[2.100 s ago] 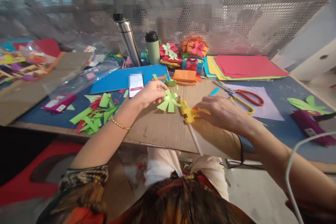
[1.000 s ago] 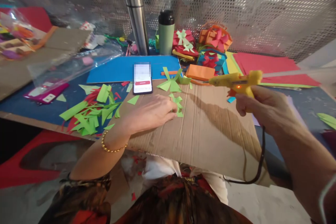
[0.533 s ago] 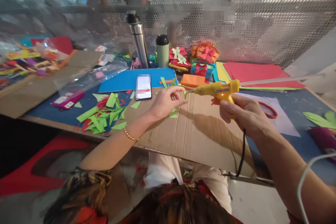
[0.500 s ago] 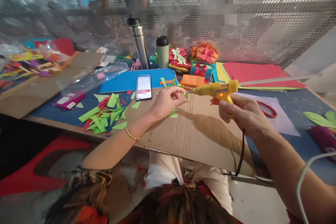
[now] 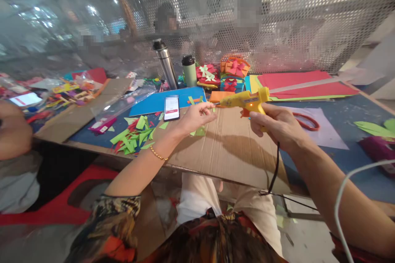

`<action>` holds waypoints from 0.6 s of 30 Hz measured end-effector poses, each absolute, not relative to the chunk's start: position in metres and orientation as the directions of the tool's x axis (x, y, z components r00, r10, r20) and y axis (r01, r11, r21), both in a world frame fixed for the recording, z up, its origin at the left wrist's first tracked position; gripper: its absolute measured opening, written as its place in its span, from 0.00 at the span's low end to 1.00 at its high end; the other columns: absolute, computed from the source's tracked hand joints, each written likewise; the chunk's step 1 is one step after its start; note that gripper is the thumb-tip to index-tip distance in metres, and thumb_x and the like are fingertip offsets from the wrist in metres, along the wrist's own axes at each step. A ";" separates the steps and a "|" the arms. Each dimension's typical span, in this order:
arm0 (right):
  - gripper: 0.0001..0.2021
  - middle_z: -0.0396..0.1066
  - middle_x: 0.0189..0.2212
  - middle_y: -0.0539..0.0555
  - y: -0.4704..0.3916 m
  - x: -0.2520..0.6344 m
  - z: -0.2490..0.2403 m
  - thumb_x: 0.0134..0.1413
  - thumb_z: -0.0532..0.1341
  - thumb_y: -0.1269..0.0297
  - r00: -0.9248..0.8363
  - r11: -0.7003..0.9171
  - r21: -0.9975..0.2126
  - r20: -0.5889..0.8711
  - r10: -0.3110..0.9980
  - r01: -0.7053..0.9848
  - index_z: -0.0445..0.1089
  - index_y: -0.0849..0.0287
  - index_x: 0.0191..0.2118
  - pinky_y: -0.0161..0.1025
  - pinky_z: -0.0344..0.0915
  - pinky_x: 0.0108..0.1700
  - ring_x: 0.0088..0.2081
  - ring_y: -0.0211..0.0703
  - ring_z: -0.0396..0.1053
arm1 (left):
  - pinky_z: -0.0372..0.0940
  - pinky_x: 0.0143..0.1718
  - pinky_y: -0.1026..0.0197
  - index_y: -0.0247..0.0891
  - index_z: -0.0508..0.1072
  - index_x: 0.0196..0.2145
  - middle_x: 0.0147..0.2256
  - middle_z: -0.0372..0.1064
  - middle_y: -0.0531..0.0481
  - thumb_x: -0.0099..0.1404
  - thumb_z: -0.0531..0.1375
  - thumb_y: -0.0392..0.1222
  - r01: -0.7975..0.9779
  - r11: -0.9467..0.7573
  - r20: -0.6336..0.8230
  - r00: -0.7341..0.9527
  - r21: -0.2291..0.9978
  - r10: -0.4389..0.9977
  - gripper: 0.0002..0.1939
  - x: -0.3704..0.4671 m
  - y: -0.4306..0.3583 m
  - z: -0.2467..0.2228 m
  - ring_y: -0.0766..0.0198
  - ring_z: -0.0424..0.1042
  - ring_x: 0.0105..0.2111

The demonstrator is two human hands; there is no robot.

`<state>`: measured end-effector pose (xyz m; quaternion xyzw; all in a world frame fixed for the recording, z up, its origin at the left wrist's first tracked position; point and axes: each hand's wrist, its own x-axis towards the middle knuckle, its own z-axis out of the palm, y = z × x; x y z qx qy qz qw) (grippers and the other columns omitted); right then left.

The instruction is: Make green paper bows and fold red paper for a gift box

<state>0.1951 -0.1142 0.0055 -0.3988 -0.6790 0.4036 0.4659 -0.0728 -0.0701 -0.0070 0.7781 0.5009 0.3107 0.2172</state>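
My right hand (image 5: pixel 274 124) is wrapped round the grip of a yellow glue gun (image 5: pixel 245 100), whose small light glows orange. The gun's metal tip points left and reaches the fingertips of my left hand (image 5: pixel 199 118). Those fingers are curled towards the thumb above the cardboard sheet (image 5: pixel 228 156); anything between them is too small to make out. Light green paper pieces (image 5: pixel 200 131) lie beneath my left hand. Just behind the gun's tip sits a folded orange paper piece (image 5: pixel 218 96). A lit phone (image 5: pixel 171 107) lies to the left of my left hand.
Green and red paper scraps (image 5: pixel 132 136) lie left. Behind stand a steel flask (image 5: pixel 166 65), a green bottle (image 5: pixel 189 72) and paper gift shapes (image 5: pixel 234 68). Red sheets (image 5: pixel 299 84) and red-handled scissors (image 5: pixel 308 122) are right. Another person's arm (image 5: pixel 14 129) shows far left.
The view has swung left, bringing another person's arm in at the far left. Both hands keep nearly the same pose, the gun's tip still at my left fingertips.
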 end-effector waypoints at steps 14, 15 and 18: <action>0.23 0.63 0.17 0.47 -0.116 0.198 0.018 0.53 0.72 0.46 -0.023 0.379 -0.925 0.380 0.925 -0.042 0.65 0.53 0.20 0.39 0.59 0.26 0.21 0.35 0.61 | 0.65 0.50 0.44 0.33 0.78 0.26 0.41 0.75 0.34 0.56 0.66 0.32 0.927 -0.367 0.128 0.356 0.077 0.926 0.02 -0.058 -0.048 -0.004 0.44 0.73 0.47; 0.23 0.63 0.17 0.47 -0.116 0.198 0.017 0.53 0.72 0.46 -0.024 0.382 -0.923 0.383 0.923 -0.045 0.65 0.53 0.20 0.39 0.58 0.27 0.21 0.35 0.61 | 0.65 0.50 0.45 0.33 0.78 0.26 0.40 0.75 0.34 0.54 0.66 0.31 0.925 -0.374 0.114 0.365 0.067 0.924 0.02 -0.054 -0.044 -0.008 0.44 0.73 0.47; 0.22 0.64 0.16 0.47 -0.111 0.199 0.013 0.52 0.72 0.47 -0.025 0.393 -0.918 0.395 0.918 -0.046 0.66 0.53 0.20 0.39 0.56 0.26 0.20 0.35 0.61 | 0.65 0.49 0.46 0.33 0.78 0.26 0.39 0.76 0.35 0.54 0.63 0.30 0.912 -0.402 0.122 0.391 0.081 0.912 0.03 -0.042 -0.033 -0.017 0.46 0.74 0.45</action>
